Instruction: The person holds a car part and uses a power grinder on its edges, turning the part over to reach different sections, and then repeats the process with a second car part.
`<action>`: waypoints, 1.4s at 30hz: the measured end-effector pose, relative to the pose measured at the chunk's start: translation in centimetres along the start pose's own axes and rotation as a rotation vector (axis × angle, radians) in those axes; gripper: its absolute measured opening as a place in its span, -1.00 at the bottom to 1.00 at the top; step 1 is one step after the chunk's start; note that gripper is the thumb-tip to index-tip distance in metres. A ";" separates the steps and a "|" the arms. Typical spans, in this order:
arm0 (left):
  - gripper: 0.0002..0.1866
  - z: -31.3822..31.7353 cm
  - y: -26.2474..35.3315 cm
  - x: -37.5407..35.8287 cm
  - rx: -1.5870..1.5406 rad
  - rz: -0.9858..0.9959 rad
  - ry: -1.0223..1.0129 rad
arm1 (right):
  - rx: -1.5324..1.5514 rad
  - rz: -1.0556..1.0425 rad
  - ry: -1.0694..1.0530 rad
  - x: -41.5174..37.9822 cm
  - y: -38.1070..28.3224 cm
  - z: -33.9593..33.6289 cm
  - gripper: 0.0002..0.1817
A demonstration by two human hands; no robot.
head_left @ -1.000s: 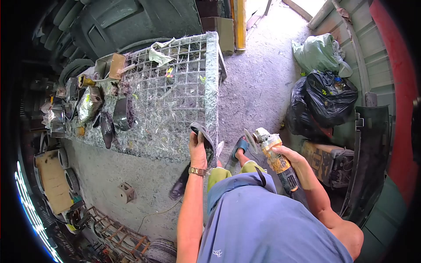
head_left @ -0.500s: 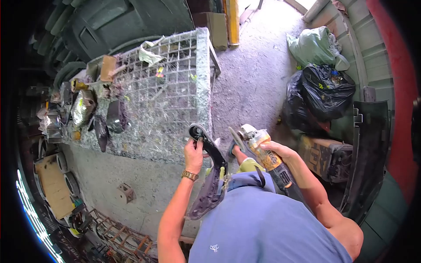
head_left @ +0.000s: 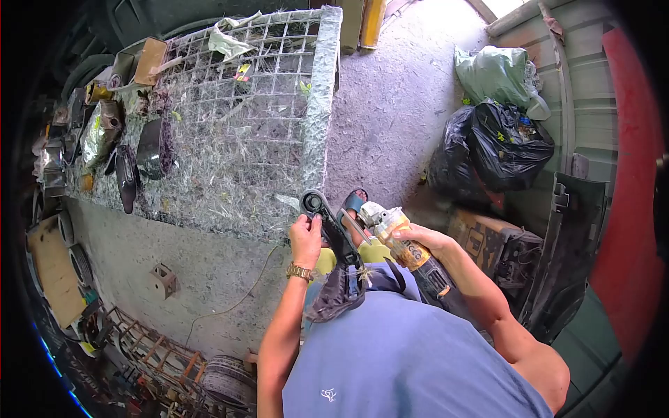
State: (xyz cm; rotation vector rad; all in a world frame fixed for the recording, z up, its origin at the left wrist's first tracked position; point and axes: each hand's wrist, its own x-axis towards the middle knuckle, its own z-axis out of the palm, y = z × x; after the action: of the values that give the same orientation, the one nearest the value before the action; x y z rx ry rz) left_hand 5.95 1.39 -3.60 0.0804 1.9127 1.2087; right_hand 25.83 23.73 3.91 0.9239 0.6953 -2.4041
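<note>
My left hand [head_left: 305, 240], with a gold watch on its wrist, pinches a long dark curved part [head_left: 338, 240] near its ringed upper end. The part's wider lower end rests against my blue shirt [head_left: 411, 355]. My right hand [head_left: 425, 238] is wrapped round a yellow and black angle grinder [head_left: 411, 247]. The grinder's disc [head_left: 356, 226] is edge-on, close beside the curved part; whether they touch I cannot tell. The mesh-topped table [head_left: 317, 104], covered in fibres, lies just beyond my left hand.
Metal and dark pieces [head_left: 101, 132] sit on the table's left side. Black bags [head_left: 512, 146] and a green bag [head_left: 491, 73] lie at the right, above a cardboard box [head_left: 481, 240]. A hollow block [head_left: 164, 281] and a tire [head_left: 226, 380] are at lower left.
The view has shifted, so the table appears higher and further left. The grinder has come nearer the curved part, whose lower end has swung up toward my body. A sandaled foot now shows.
</note>
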 end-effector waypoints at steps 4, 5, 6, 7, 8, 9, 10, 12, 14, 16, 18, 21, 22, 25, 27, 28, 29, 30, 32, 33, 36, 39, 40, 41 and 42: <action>-0.79 -0.1 1.4 -0.6 -0.208 -0.056 -0.044 | -0.043 0.028 0.059 0.2 1.1 -0.3 -0.42; -0.80 -0.1 1.6 -0.6 -0.269 -0.079 -0.054 | -0.041 0.026 0.064 0.2 1.4 -0.5 -0.42; -0.81 -0.3 1.3 -0.4 -0.267 -0.090 -0.070 | -0.057 0.010 0.073 0.2 1.5 -0.1 -0.43; -0.81 -0.4 1.1 -0.5 -0.265 -0.089 -0.073 | -0.075 -0.007 0.081 0.3 1.4 0.3 -0.43; -0.81 -0.5 0.9 -0.5 -0.288 -0.085 -0.076 | -0.044 0.012 0.075 -0.2 1.0 0.7 -0.45; -0.81 -0.5 1.3 -0.6 -0.309 -0.083 -0.080 | -0.040 0.010 0.077 -0.2 1.1 0.8 -0.45; -0.81 -0.4 1.6 -0.7 -0.308 -0.083 -0.084 | -0.056 0.009 0.056 -0.2 1.2 0.8 -0.46; -0.80 -0.3 2.5 -1.0 -0.352 -0.116 -0.067 | -0.071 0.007 0.038 -0.1 1.1 0.9 -0.46; -0.80 -0.5 1.7 -0.8 -0.345 -0.110 -0.078 | -0.103 0.014 0.048 -0.3 1.1 1.3 -0.48; -0.81 -0.5 2.2 -0.8 -0.340 -0.099 -0.085 | -0.115 0.013 0.063 -0.3 1.2 1.5 -0.48; -0.82 -0.3 3.0 -1.2 -0.377 -0.125 -0.082 | -0.131 0.012 0.079 -0.2 1.2 1.6 -0.48; -0.82 -0.3 3.3 -1.3 -0.357 -0.127 -0.081 | -0.160 0.006 0.076 0.0 1.2 1.6 -0.47; -0.82 -0.2 2.6 -1.0 -0.363 -0.125 -0.079 | -0.151 -0.002 0.083 0.2 1.3 1.6 -0.47; -0.75 0.3 0.3 -0.3 -0.270 -0.024 0.012 | -0.134 -0.011 0.094 0.6 0.9 1.8 -0.46; -0.71 0.5 -0.1 -0.2 -0.206 0.003 0.057 | -0.125 -0.013 0.098 0.9 0.7 2.1 -0.46; -0.71 0.5 0.0 -0.3 -0.211 0.003 0.061 | -0.103 -0.039 0.115 1.1 0.6 2.4 -0.46; -0.70 0.5 0.2 -0.3 -0.132 0.046 0.074 | -0.080 -0.066 0.133 1.2 0.6 2.6 -0.46; -0.69 0.5 0.3 -0.3 -0.053 0.091 0.088 | -0.086 -0.064 0.132 1.3 0.4 2.6 -0.46; -0.71 0.5 -0.7 0.1 -0.018 0.126 0.075 | -0.081 -0.057 0.099 1.6 0.1 2.6 -0.48; -0.72 0.5 -0.7 0.1 0.020 0.161 0.057 | -0.086 -0.056 0.098 1.8 0.0 2.6 -0.48; -0.72 0.7 0.1 -0.3 -0.007 0.113 0.056 | -0.066 -0.100 0.116 2.3 -0.3 2.7 -0.48; -0.74 0.8 2.1 -1.0 -0.102 0.053 0.022 | -0.023 -0.099 0.138 2.3 -1.0 2.7 -0.45; -0.74 1.0 2.2 -0.9 -0.106 0.057 0.024 | -0.006 -0.092 0.154 2.2 -1.2 2.8 -0.45; -0.72 1.1 2.1 -0.9 -0.132 0.050 0.046 | 0.013 -0.085 0.168 2.2 -1.4 2.8 -0.44; -0.70 1.1 2.1 -0.9 -0.158 0.043 0.068 | 0.010 -0.086 0.168 2.3 -1.6 2.7 -0.44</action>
State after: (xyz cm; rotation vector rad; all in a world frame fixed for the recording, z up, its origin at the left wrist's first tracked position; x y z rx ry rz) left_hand 6.55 2.83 -1.62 -0.0037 1.8749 1.4033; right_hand 22.16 22.74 4.50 1.1317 0.7990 -2.4257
